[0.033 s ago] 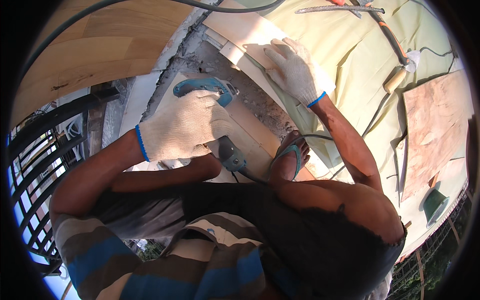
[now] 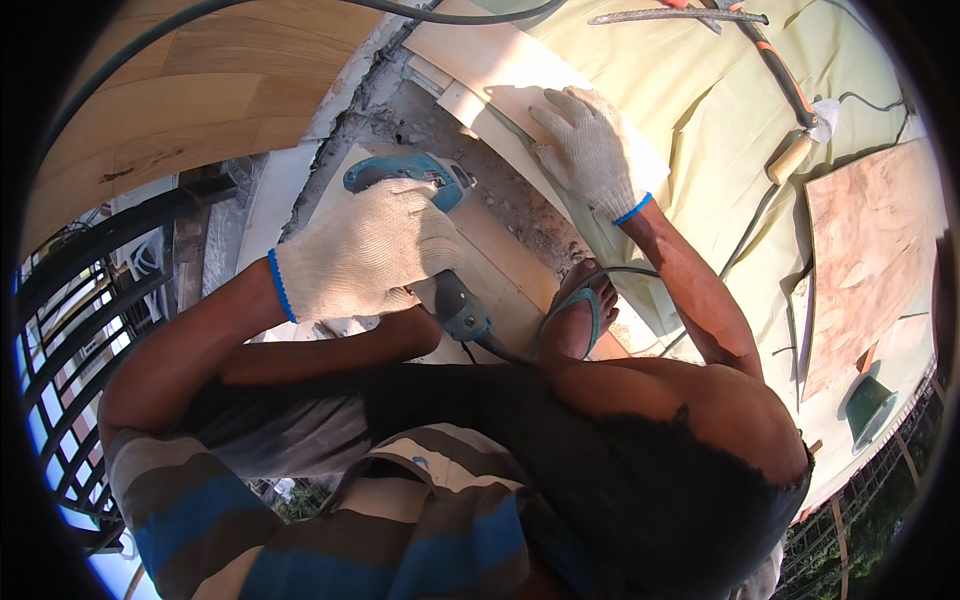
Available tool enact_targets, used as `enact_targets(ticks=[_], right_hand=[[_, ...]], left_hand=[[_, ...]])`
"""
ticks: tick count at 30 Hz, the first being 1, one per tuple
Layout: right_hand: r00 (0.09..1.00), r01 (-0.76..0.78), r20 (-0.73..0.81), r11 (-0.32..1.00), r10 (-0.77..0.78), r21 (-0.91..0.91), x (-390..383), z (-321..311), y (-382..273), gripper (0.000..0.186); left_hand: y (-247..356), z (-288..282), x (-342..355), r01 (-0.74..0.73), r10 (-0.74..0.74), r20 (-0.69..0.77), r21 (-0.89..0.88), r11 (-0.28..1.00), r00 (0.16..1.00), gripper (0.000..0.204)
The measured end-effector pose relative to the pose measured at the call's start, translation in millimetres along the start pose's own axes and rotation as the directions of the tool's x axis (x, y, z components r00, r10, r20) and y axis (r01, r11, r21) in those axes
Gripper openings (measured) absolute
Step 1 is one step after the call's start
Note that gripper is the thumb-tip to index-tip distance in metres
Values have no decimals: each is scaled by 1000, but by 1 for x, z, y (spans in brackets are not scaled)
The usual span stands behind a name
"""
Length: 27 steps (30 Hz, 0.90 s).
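Observation:
My left hand (image 2: pixel 365 250), in a white knit glove with a blue cuff, is wrapped round a teal corded power tool (image 2: pixel 455 180). Its blue-grey rear end (image 2: pixel 462 312) shows below the glove, where the cord leaves it; its working end and exact kind I cannot make out. Under the tool lies a pale wooden board (image 2: pixel 500 250). My right hand (image 2: pixel 595 150), gloved the same way, rests open with fingers spread on the near edge of another light wooden board (image 2: pixel 480 50), which lies on several narrower strips.
My sandalled foot (image 2: pixel 585 305) stands beside the boards. Wood planks (image 2: pixel 210 90) fill the upper left, above a black metal railing (image 2: pixel 80 300). A hammer (image 2: pixel 780 75) and a trowel (image 2: pixel 800 150) lie on a pale green sheet (image 2: pixel 730 170), near a plywood piece (image 2: pixel 865 260) and a green bowl (image 2: pixel 870 405).
My right hand has shifted very slightly toward me on the board. My left hand and the power tool are almost unmoved.

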State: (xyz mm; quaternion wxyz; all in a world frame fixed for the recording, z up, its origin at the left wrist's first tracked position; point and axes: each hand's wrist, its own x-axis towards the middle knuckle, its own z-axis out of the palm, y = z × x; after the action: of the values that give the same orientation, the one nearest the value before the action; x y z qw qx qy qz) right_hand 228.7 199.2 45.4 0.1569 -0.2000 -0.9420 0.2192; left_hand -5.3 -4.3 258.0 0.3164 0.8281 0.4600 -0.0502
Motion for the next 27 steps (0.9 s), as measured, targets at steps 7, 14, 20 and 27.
enact_targets(ticks=[7,14,20,27], right_hand=[[957,-256,-103,955,272,150,-101,-24,-28,32],[888,-457,-28,887,459,72,-137,-21,-64,25],[832,-548,-123,836,540,-37,-143,-16,-75,23],[830,-535,-139,841,541,79,-145,-21,-63,12]], left_hand=[[0,-10,4,1,-1,-12,14,1000,1000,45],[1,-16,12,6,-6,-5,54,998,1000,47],[2,-16,15,-4,2,24,102,995,1000,46],[2,-11,15,31,-31,50,-1,1000,998,45]])
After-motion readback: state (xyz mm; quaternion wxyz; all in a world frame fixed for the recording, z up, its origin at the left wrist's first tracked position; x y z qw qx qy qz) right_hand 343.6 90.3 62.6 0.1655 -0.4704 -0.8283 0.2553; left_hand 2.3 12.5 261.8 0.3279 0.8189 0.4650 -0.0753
